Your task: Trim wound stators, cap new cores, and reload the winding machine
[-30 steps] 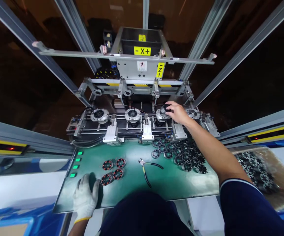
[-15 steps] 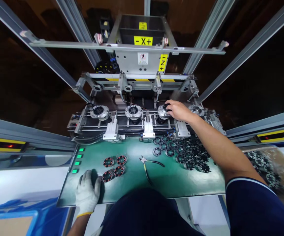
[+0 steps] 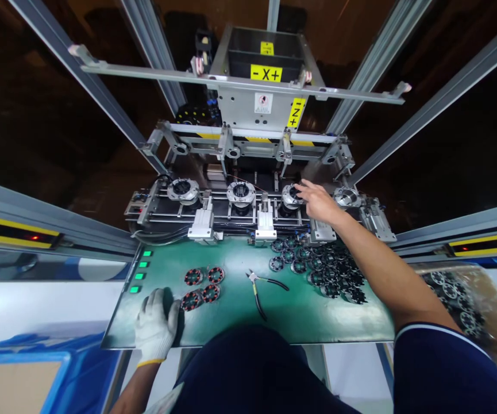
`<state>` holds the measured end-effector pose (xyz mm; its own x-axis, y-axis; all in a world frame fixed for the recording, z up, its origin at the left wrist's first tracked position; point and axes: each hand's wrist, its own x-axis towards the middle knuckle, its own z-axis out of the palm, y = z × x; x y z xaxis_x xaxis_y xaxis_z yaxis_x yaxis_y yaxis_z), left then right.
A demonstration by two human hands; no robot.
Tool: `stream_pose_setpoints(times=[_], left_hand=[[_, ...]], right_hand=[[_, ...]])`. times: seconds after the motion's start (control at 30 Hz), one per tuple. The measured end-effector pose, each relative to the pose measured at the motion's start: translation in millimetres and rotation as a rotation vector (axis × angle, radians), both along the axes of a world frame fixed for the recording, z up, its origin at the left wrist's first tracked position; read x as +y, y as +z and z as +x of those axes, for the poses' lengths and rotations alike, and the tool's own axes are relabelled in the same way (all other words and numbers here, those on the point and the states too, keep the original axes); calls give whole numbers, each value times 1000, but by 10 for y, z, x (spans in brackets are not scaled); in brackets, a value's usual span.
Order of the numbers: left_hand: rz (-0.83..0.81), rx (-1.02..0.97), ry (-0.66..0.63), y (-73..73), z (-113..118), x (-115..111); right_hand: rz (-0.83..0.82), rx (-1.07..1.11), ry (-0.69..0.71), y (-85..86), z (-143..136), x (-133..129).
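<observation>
My left hand (image 3: 155,325), in a white knitted glove, rests on the green table (image 3: 235,310) at its left front, fingers spread and holding nothing. Beside it are several ring-shaped stators with copper windings (image 3: 193,276). My bare right hand (image 3: 318,201) reaches to the third round metal holder (image 3: 290,202) of the machine. Its fingers are apart, the tips at a black stator core (image 3: 293,192) seated in that holder. Black cores also sit in the first holder (image 3: 182,190) and the second holder (image 3: 241,194). In the fourth holder (image 3: 346,197) I see no black core.
Side cutters (image 3: 254,282) lie mid-table. Unwound black cores (image 3: 332,270) crowd the table's right side. A plastic-lined box of cores (image 3: 457,302) stands at the far right. Green buttons (image 3: 139,276) line the left edge. A metal bar (image 3: 248,80) crosses above the machine.
My right hand's fingers have loosened from around the black core, which now shows in the third holder. My left hand stays on the table. The view has shifted slightly.
</observation>
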<state>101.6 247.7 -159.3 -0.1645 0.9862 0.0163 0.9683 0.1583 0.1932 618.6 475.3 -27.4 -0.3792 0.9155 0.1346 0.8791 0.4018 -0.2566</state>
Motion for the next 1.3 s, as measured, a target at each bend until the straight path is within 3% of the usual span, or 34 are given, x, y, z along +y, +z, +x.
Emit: stream_pose_setpoints(times=[0.13,0.2,0.3,0.4,0.5,0.63,0.83,0.93,1.03,1.1,1.2,1.3], left_hand=[[-8,-10,-5,18,13,-1],[-18,-19,-3,11,7,-16],[-34,-37,6,-10,-3,-53],[-38,-47,17,-20,4,-82],[-35,-40,21,-17,18,-91],[-46,-19,8,-6,25,-81],[-58,12,-7,11,13,-64],[-55,19,-6,10,-8,-62],[-62,25,-7,0,-28,-55],[-68,33,-9,3,-32,-43],[-74,46,-18,32,-25,-19],[-102,44,-25,44,-53,-2]], right_hand=[[46,59,-58,24,-107,-47],[97,104,-106,10,-222,-246],[178,169,-201,-145,-480,-853],[182,203,-263,-463,-732,-1583],[121,209,-268,-796,-885,-2055],[16,212,-267,-1025,-978,-2146],[-90,262,-306,-1104,-1254,-1939],[-97,320,-314,-976,-1360,-1952],[-108,411,-246,-600,-1160,-1956],[-117,474,-185,-240,-792,-1847],[-61,533,-198,271,9,-1444],[37,530,-289,531,783,-906]])
